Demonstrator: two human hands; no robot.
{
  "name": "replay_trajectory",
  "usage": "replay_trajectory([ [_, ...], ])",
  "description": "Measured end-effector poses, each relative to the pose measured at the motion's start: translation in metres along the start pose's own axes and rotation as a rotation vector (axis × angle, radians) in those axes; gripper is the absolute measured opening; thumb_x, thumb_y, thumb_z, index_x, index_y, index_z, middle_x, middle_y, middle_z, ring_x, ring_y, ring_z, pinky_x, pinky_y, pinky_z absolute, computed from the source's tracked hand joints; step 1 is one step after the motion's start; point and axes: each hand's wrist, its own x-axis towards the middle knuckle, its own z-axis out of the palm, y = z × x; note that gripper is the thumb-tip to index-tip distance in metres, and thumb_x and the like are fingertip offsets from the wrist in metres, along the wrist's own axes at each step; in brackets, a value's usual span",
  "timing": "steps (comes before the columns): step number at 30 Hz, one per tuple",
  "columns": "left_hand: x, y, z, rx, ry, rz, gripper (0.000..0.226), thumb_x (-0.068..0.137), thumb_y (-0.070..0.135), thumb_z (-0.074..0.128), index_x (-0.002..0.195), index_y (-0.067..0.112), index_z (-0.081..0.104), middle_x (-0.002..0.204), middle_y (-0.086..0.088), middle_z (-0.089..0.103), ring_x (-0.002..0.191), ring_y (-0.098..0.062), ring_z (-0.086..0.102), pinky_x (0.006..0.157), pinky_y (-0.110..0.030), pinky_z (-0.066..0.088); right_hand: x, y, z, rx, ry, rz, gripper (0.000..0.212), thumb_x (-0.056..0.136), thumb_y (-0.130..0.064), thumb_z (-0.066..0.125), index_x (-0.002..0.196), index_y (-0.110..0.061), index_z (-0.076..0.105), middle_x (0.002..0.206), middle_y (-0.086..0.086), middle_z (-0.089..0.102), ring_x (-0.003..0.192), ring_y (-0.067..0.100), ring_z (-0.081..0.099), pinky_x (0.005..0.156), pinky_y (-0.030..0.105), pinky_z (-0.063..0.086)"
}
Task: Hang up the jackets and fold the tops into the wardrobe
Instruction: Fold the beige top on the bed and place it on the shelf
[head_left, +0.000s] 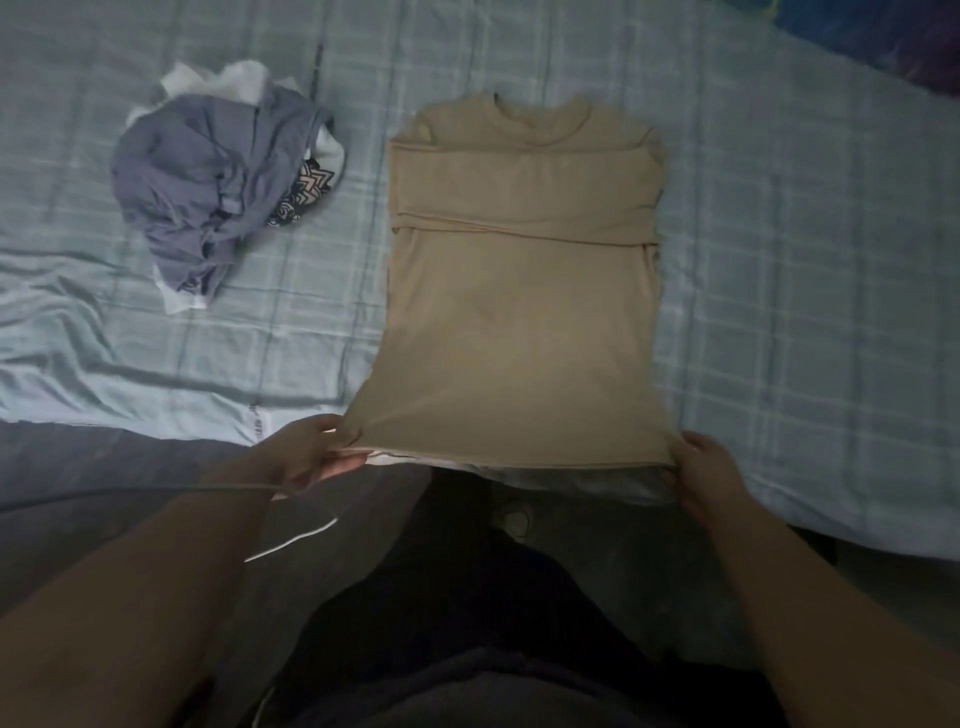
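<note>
A beige top (519, 291) lies flat on the bed, collar away from me, with both sleeves folded across its chest. My left hand (306, 452) pinches the hem's left corner, and my right hand (701, 467) pinches the right corner. The hem is lifted slightly off the bed's near edge. A crumpled heap of clothes (208, 192), blue-grey over white and a dark patterned piece, sits to the left of the top.
The bed (805, 260) is covered with a pale blue checked sheet. A dark blanket or cover (893, 47) shows at the far right corner. A grey cloth (104, 467) hangs over the bed's near edge at the left. My dark clothing fills the bottom of the view.
</note>
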Motion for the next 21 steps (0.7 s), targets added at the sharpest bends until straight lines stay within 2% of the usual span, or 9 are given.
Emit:
replay_trajectory([
  [3, -0.005, 0.041, 0.007, -0.031, -0.016, 0.075, 0.03, 0.094, 0.0, 0.06, 0.124, 0.0, 0.056, 0.113, -0.017, 0.067, 0.082, -0.023, 0.075, 0.065, -0.029, 0.061, -0.004, -0.042, 0.007, 0.136, 0.044, -0.068, 0.038, 0.094, 0.002, 0.051, 0.124, -0.022, 0.05, 0.094, 0.014, 0.059, 0.082, 0.026, 0.062, 0.068, 0.037, 0.058],
  [6, -0.013, 0.088, 0.017, -0.052, -0.059, 0.167, 0.025, 0.095, 0.001, 0.058, 0.116, 0.014, 0.061, 0.103, -0.014, 0.072, 0.085, -0.026, 0.074, 0.068, -0.031, 0.061, -0.014, -0.094, 0.015, 0.115, -0.012, -0.158, 0.024, 0.097, 0.0, 0.049, 0.114, -0.013, 0.061, 0.094, 0.014, 0.062, 0.081, 0.022, 0.063, 0.059, 0.027, 0.059],
  [9, -0.017, 0.133, 0.027, -0.066, -0.084, 0.225, 0.006, 0.096, 0.005, 0.058, 0.099, 0.006, 0.063, 0.092, -0.016, 0.072, 0.083, -0.022, 0.074, 0.074, -0.031, 0.062, -0.011, -0.146, 0.027, 0.098, -0.01, -0.228, 0.019, 0.099, -0.003, 0.049, 0.097, -0.01, 0.066, 0.091, 0.015, 0.06, 0.077, 0.019, 0.062, 0.056, 0.021, 0.055],
  [11, -0.014, 0.165, 0.034, -0.111, -0.103, 0.255, 0.007, 0.098, 0.007, 0.055, 0.096, 0.005, 0.061, 0.089, -0.015, 0.072, 0.083, -0.019, 0.074, 0.074, -0.03, 0.061, -0.006, -0.183, 0.034, 0.077, 0.042, -0.268, 0.018, 0.1, -0.006, 0.049, 0.096, -0.011, 0.066, 0.093, 0.014, 0.059, 0.078, 0.017, 0.06, 0.055, 0.02, 0.055],
  [13, -0.007, 0.199, 0.042, -0.189, -0.119, 0.277, 0.009, 0.099, 0.007, 0.052, 0.096, 0.004, 0.061, 0.087, -0.013, 0.073, 0.083, -0.02, 0.075, 0.073, -0.03, 0.061, 0.001, -0.216, 0.043, 0.05, 0.07, -0.299, 0.016, 0.1, -0.007, 0.05, 0.106, -0.008, 0.065, 0.099, 0.013, 0.058, 0.083, 0.017, 0.06, 0.058, 0.018, 0.055],
  [15, 0.005, 0.231, 0.05, -0.26, -0.111, 0.289, 0.01, 0.099, 0.004, 0.051, 0.094, 0.005, 0.06, 0.08, -0.01, 0.074, 0.078, -0.02, 0.075, 0.075, -0.032, 0.062, 0.017, -0.245, 0.051, 0.104, 0.068, -0.291, 0.026, 0.096, -0.007, 0.058, 0.121, -0.001, 0.062, 0.11, 0.016, 0.062, 0.099, 0.027, 0.062, 0.08, 0.017, 0.052],
  [16, 0.014, 0.248, 0.053, -0.281, -0.1, 0.294, 0.011, 0.099, 0.002, 0.05, 0.093, 0.005, 0.059, 0.076, -0.007, 0.074, 0.075, -0.019, 0.075, 0.076, -0.032, 0.062, 0.029, -0.261, 0.057, 0.171, 0.042, -0.266, 0.035, 0.093, -0.007, 0.063, 0.126, 0.002, 0.06, 0.119, 0.02, 0.062, 0.109, 0.033, 0.06, 0.093, 0.016, 0.042],
  [17, 0.024, 0.263, 0.058, -0.303, -0.098, 0.3, 0.012, 0.099, 0.001, 0.049, 0.092, 0.005, 0.059, 0.073, -0.006, 0.073, 0.073, -0.018, 0.074, 0.078, -0.032, 0.062, 0.044, -0.275, 0.059, 0.1, 0.053, -0.318, 0.041, 0.091, -0.009, 0.066, 0.129, 0.005, 0.058, 0.127, 0.024, 0.06, 0.117, 0.036, 0.058, 0.101, 0.019, 0.034],
  [21, 0.077, 0.324, 0.08, -0.403, -0.126, 0.3, 0.015, 0.1, 0.002, 0.047, 0.091, 0.003, 0.059, 0.079, -0.008, 0.073, 0.079, -0.017, 0.075, 0.087, -0.035, 0.059, 0.1, -0.314, 0.079, -0.112, 0.134, -0.411, 0.048, 0.094, -0.021, 0.061, 0.134, 0.004, 0.054, 0.134, 0.027, 0.056, 0.126, 0.04, 0.052, 0.11, 0.036, 0.034],
])
